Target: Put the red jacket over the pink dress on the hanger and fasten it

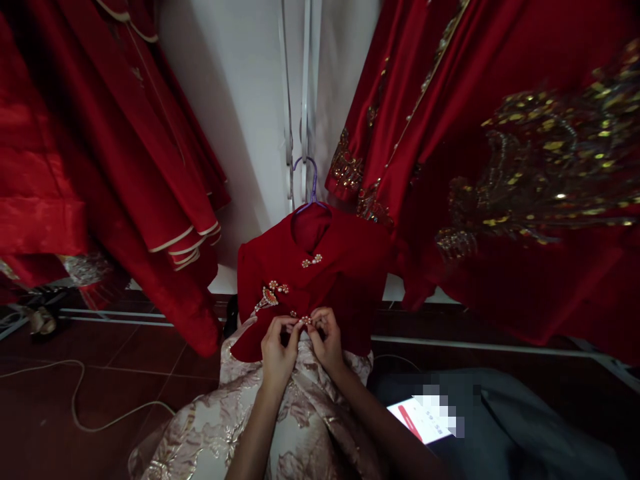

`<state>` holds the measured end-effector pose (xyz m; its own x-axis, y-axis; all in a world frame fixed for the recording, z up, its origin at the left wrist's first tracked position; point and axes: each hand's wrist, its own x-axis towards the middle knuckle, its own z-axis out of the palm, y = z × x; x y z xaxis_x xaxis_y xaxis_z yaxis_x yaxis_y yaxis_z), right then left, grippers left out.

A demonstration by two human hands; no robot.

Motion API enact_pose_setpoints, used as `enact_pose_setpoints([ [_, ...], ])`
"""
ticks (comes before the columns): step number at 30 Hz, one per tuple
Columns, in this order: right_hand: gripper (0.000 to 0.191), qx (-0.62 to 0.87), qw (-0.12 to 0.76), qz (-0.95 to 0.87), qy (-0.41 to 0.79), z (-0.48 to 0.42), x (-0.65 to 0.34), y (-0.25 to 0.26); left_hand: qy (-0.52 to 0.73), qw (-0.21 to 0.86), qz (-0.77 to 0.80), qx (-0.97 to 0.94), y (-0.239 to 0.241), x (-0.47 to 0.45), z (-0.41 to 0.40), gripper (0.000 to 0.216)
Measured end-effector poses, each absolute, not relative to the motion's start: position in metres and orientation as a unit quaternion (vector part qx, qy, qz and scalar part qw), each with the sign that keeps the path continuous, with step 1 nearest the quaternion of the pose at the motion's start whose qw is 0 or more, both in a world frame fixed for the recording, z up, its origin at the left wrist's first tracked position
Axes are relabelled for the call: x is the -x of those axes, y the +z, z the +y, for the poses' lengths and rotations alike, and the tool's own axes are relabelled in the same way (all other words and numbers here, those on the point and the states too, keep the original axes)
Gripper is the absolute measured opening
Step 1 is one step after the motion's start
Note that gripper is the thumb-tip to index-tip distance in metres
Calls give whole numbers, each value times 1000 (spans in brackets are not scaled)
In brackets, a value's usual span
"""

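Note:
A short red jacket [340, 267] hangs in front of me on a purple hanger [314, 180], its collar at the top. At its lower front edge, my left hand [280, 347] and my right hand [326, 339] meet with fingertips pinched. Between them sits a small beaded flower clasp [305, 321], partly covered by the fingers. Another pearl clasp [312, 261] lies near the neckline. To the left on the jacket is a fan-shaped beaded ornament [269, 295]. Below the jacket spreads a pale skirt [200, 427] with a shiny floral pattern, under my forearms.
Red garments [150, 147] hang on the left, and red gowns with gold sequins [545, 160] on the right. Behind the hanger stand white metal bars [305, 87]. A lit phone [420, 420] lies on dark cloth at lower right. A pale cable [80, 393] crosses the tiled floor.

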<state>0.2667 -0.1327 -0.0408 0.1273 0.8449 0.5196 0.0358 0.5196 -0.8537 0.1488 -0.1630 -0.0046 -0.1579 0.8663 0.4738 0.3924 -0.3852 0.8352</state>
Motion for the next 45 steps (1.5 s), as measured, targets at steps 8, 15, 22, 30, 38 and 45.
enact_pose_setpoints([
  [8,16,408,644,-572,303,-134,-266,-36,555,296,503,-593,-3,-148,-162,18],
  [15,16,390,672,-526,346,-133,-266,-42,669,442,455,-389,10,-142,-121,31],
  [22,14,394,673,-517,353,-132,-266,-42,656,625,389,-165,31,-141,-100,11],
  [30,18,391,676,-520,344,-130,-266,-43,592,693,371,-179,28,-133,-94,11],
  [38,18,397,676,-524,333,-130,-265,-41,640,659,359,-165,27,-143,-95,10],
  [45,19,389,679,-522,338,-128,-265,-46,671,637,356,-132,26,-145,-90,6],
])
